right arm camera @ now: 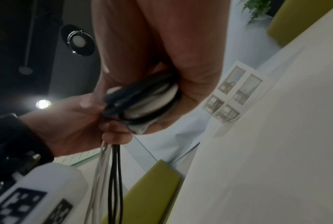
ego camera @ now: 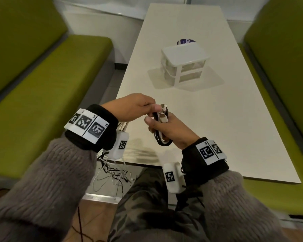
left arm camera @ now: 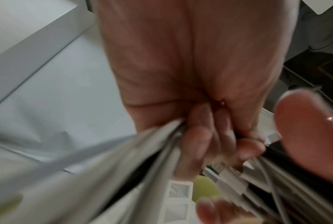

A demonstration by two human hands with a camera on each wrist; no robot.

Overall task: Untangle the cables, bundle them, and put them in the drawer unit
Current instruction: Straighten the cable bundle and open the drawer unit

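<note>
Blue round sticker [ego camera: 185, 41] on table behind drawer unit [ego camera: 184, 62]: partial "Cla". Wristband marker tags: codes only; small letters unreadable.

I wear fuzzy grey sleeves [ego camera: 47, 180] and black wristbands [ego camera: 96, 130] carrying white strips of black square codes [ego camera: 87, 125]. A white camera block [ego camera: 172, 177] with its own code hangs under each wrist, thin wires trailing toward six o'clock over my camouflage trousers [ego camera: 147, 198].

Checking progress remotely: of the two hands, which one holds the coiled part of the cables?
The right hand grips the coiled black and white cables. The left hand only pinches them near the connector ends, while the loose lengths trail below it.
</note>
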